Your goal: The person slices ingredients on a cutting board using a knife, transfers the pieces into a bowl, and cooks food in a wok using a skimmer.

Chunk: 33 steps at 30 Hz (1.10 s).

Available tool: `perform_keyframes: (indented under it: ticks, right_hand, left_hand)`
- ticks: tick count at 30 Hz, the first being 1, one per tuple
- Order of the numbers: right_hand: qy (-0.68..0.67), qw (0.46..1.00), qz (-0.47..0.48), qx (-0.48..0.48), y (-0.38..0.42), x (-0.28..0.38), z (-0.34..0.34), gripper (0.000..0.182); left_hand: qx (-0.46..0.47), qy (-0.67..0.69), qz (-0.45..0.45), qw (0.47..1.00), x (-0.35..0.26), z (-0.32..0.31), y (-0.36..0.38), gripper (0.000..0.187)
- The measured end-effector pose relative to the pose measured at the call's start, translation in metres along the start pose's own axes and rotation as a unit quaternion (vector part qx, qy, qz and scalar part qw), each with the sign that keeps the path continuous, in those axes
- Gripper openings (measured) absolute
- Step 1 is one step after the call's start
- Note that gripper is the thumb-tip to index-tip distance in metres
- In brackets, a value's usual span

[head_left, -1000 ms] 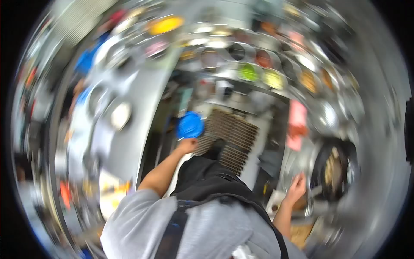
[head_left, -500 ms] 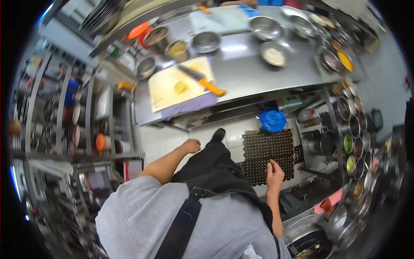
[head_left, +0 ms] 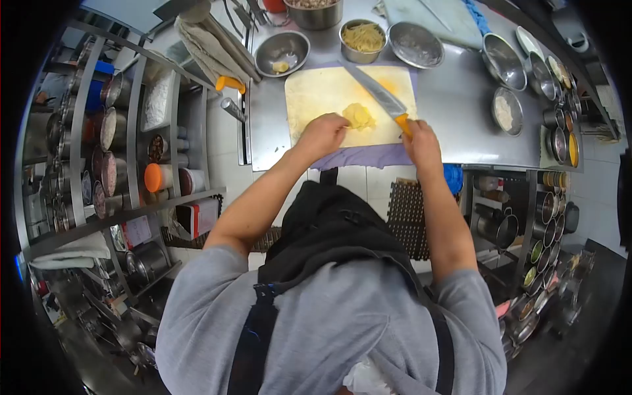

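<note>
Landmark: cutting board (head_left: 316,99) on the steel worktop (head_left: 454,112).
Left hand (head_left: 322,135): at the board's near edge, fingers curled onto the yellow food piece (head_left: 359,116) at mid-board.
Right hand (head_left: 421,146): at the board's near right corner, fingers clamped on the orange handle of the knife (head_left: 382,99); blade lies diagonally across the board.
Change: half a second ago both hands hung empty, away from the board; now they are on food and knife, so cutting looks about to start.
Beyond the board: steel bowls (head_left: 283,51).
</note>
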State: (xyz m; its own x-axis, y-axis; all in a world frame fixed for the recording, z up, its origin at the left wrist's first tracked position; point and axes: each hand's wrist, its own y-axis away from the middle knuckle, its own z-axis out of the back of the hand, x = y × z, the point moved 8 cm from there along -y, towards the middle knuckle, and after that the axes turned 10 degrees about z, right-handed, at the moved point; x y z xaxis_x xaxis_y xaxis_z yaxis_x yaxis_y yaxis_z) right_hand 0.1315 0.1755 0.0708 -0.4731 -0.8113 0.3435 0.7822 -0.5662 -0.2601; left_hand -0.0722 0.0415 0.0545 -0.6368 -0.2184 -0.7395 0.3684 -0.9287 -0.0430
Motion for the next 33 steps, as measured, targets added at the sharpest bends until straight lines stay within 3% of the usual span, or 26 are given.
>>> perform_keyframes:
  ticks: [1, 2, 4, 7, 9, 11, 13, 17, 19, 20, 22, 23, 25, 27, 29, 30, 31, 33]
  right_hand:
    - [-0.001, 1.000, -0.007, 0.009, -0.002, -0.002, -0.007, 0.032]
    - [0.014, 1.000, -0.018, 0.017, -0.008, -0.006, -0.012, 0.033]
    - [0.031, 0.999, -0.028, 0.026, -0.015, -0.010, -0.019, 0.033]
    - [0.025, 0.999, -0.030, 0.028, -0.012, -0.010, -0.018, 0.034]
    - [-0.010, 0.996, -0.073, 0.057, -0.009, -0.015, -0.017, 0.041]
    - [-0.001, 0.996, -0.066, 0.055, -0.002, -0.021, -0.018, 0.044]
    - [0.008, 0.997, -0.049, 0.052, -0.002, -0.025, -0.020, 0.047]
    - [-0.010, 0.997, -0.010, 0.077, -0.007, -0.026, -0.023, 0.064]
    - [-0.017, 0.993, -0.024, 0.113, -0.011, -0.022, -0.022, 0.066]
    - [-0.046, 0.989, -0.034, 0.135, -0.013, -0.017, -0.016, 0.068]
    - [-0.079, 0.987, -0.038, 0.136, -0.005, -0.014, -0.016, 0.065]
    - [-0.108, 0.984, -0.040, 0.135, -0.003, -0.014, -0.015, 0.063]
    - [-0.206, 0.971, -0.088, 0.088, 0.018, -0.016, -0.010, 0.053]
    - [-0.268, 0.937, -0.182, 0.133, 0.043, -0.019, -0.020, 0.053]
    - [-0.294, 0.927, -0.199, 0.118, 0.063, -0.019, -0.025, 0.052]
    - [-0.321, 0.917, -0.215, 0.104, 0.068, -0.021, -0.030, 0.052]
    - [-0.322, 0.916, -0.217, 0.102, 0.068, -0.020, -0.029, 0.052]
    - [-0.306, 0.923, -0.215, 0.091, 0.071, -0.015, -0.023, 0.052]
  left_hand:
    - [0.054, -0.016, -0.051, 0.997, -0.009, -0.012, -0.004, 0.022]
    - [0.059, -0.012, -0.049, 0.997, -0.010, -0.019, -0.005, 0.022]
    - [0.151, -0.084, -0.073, 0.982, -0.019, -0.051, 0.001, 0.021]
    - [0.228, -0.125, -0.049, 0.964, -0.019, -0.079, 0.003, 0.019]
    - [0.215, -0.109, -0.074, 0.968, -0.023, -0.079, 0.002, 0.015]
    - [0.261, -0.122, -0.042, 0.957, -0.026, -0.077, -0.005, 0.014]
    - [0.207, -0.092, -0.065, 0.972, -0.032, -0.060, -0.027, 0.015]
    - [0.061, 0.084, 0.030, 0.994, -0.057, 0.023, -0.127, 0.017]
    - [-0.034, 0.045, 0.055, 0.997, -0.061, 0.055, -0.178, 0.019]
    - [-0.036, 0.042, 0.053, 0.997, -0.052, 0.056, -0.204, 0.019]
    - [-0.016, -0.240, 0.039, 0.970, -0.028, 0.040, -0.237, 0.020]
    - [-0.019, -0.241, 0.038, 0.970, -0.032, 0.045, -0.241, 0.020]
    - [0.058, -0.336, 0.033, 0.939, -0.036, 0.041, -0.252, 0.028]
    - [0.033, -0.343, 0.020, 0.938, -0.043, 0.037, -0.250, 0.029]
    - [-0.012, -0.246, -0.119, 0.962, -0.056, 0.025, -0.246, 0.025]
    - [0.063, -0.292, -0.167, 0.940, -0.052, 0.008, -0.253, 0.024]
    - [0.064, -0.293, -0.169, 0.939, -0.039, -0.001, -0.264, 0.024]
    - [0.077, -0.381, 0.002, 0.921, 0.016, -0.017, -0.284, 0.023]
